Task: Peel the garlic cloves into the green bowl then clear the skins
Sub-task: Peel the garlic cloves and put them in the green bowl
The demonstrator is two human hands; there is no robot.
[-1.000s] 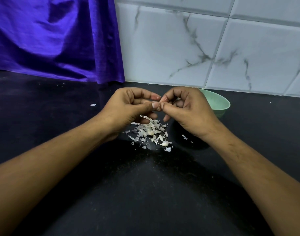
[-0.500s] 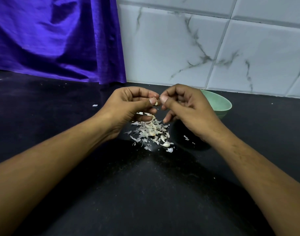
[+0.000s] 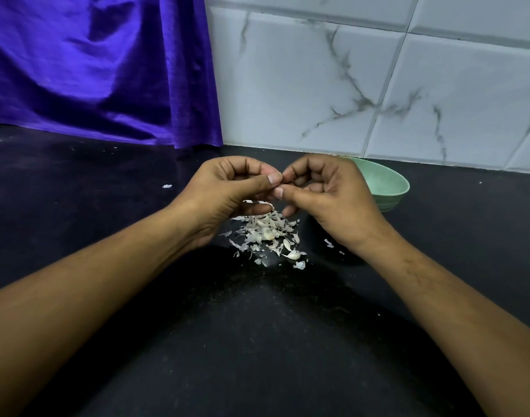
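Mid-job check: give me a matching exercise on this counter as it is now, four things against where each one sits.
Things
1. pale green round bowl
2. heap of white papery garlic skins
3. shiny purple cloth
4. lone white skin flake

Places
A. alone on the black counter, left of the left hand
B. behind the right hand, by the tiled wall
C. hanging at the back left
D. on the counter just below both hands

Pairs: 1-B, 2-D, 3-C, 4-A.
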